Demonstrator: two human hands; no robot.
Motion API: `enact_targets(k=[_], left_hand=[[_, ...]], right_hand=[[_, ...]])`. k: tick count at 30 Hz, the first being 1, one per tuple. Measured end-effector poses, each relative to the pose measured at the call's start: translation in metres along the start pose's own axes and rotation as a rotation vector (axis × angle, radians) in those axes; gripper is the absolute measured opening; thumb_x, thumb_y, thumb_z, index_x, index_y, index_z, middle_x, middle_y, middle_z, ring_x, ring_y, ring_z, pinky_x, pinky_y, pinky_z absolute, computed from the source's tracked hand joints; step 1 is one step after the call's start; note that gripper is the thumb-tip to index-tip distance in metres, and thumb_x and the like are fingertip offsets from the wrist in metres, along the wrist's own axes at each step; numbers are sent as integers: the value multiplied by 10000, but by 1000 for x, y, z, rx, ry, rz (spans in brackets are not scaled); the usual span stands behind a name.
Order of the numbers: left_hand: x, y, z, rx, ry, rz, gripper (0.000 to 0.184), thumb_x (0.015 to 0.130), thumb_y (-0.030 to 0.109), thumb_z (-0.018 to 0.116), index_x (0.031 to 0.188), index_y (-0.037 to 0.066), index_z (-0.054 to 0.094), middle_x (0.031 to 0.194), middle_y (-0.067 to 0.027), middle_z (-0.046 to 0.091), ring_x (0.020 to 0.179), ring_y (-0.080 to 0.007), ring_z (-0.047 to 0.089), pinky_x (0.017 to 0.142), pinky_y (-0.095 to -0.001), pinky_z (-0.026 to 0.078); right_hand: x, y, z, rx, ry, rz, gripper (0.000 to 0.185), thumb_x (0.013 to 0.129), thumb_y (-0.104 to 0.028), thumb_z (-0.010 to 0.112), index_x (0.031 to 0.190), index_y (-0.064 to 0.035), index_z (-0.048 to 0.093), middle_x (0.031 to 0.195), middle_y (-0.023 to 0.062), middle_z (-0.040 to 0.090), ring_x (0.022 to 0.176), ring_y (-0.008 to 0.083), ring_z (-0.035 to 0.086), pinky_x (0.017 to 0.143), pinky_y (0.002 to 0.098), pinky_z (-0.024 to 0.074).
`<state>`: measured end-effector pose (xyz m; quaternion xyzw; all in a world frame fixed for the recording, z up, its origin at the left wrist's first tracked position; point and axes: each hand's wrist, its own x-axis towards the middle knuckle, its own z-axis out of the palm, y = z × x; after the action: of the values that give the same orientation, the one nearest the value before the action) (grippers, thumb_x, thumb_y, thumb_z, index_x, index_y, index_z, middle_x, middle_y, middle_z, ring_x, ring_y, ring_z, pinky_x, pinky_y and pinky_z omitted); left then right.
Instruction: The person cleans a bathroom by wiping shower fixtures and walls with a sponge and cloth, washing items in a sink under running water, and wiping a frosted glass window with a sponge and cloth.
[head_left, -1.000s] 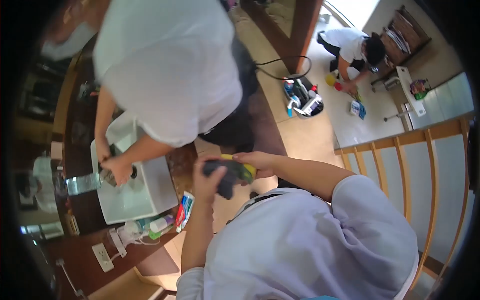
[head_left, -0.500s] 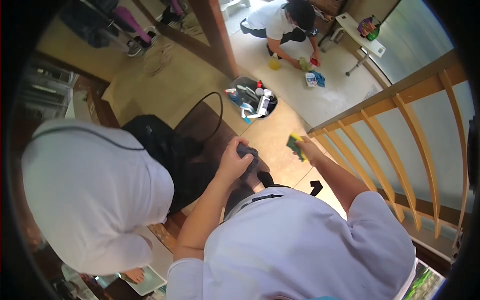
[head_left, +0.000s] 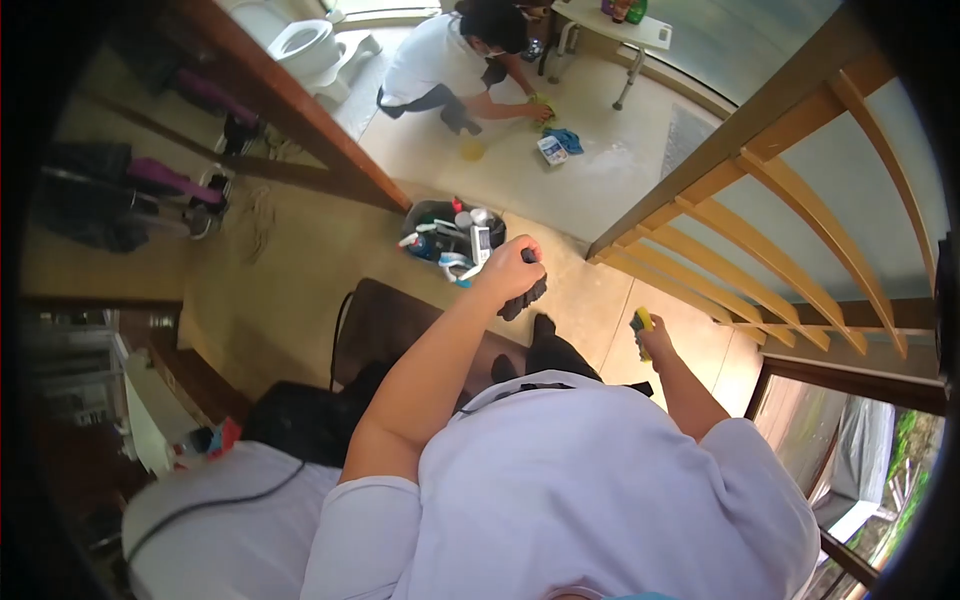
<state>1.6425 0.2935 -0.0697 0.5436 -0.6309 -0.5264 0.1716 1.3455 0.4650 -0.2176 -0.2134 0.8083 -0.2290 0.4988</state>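
Observation:
My left hand [head_left: 515,264] is closed around a dark grey cloth [head_left: 524,299], which hangs below the fingers, in front of the bin of bottles. Lower and to the right, my right hand [head_left: 657,341] grips a yellow and green sponge [head_left: 641,322] over the tiled floor. The two hands are well apart. Beyond my left hand, a dark bin [head_left: 432,214] holds several bottles and a white spray bottle [head_left: 480,243].
A crouching person [head_left: 440,65] works on the pale floor near a white container [head_left: 552,150] and blue cloth [head_left: 568,139]. Another person [head_left: 225,510] is close at lower left. A wooden slatted rail [head_left: 720,215] runs along the right; a dark mat [head_left: 385,325] lies ahead.
The view has turned right, away from the sink. My hands have separated; the sponge is now in my right hand alone and the cloth in my left, which has reached forward toward the bin.

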Motion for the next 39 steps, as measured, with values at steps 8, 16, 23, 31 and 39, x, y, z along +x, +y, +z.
enact_targets(k=[8,16,23,31,39], left_hand=[[100,-41,-57,-754,124,-300,187,722,120,645,871,66,545,755,-60,568,678,-159,571,563,-293,457],[131,-133,-98,-725,330,-586,216,733,146,642,895,82,515,780,-68,564,683,-170,565,563,-323,475],[151,-202,-104,280,48,-438,313,637,201,676,860,31,536,777,-128,601,751,-222,576,684,-327,468],[212,-272,-164,265,-15,-649,357,613,208,687,882,1,575,769,-130,619,700,-211,591,650,-317,473],[318,-257,-215,291,-97,-484,282,639,180,677,848,24,570,784,-95,605,731,-181,567,672,-307,467]], right_hand=[[35,-43,-27,-50,-61,57,437,779,-65,487,1210,-96,422,894,105,581,697,159,579,512,315,473],[107,-251,17,-398,-297,-356,449,761,-199,556,1196,-114,486,1068,140,580,960,251,558,814,340,433],[186,-396,54,-707,-256,-696,374,759,-118,481,1129,-121,531,1077,143,577,999,292,544,838,347,421],[280,-440,-9,-796,-189,-369,389,747,-150,497,1135,-132,528,1050,142,585,982,294,550,832,376,426],[316,-326,-85,-641,112,-181,321,791,-264,540,1074,-116,574,1007,162,603,931,301,576,789,378,446]])
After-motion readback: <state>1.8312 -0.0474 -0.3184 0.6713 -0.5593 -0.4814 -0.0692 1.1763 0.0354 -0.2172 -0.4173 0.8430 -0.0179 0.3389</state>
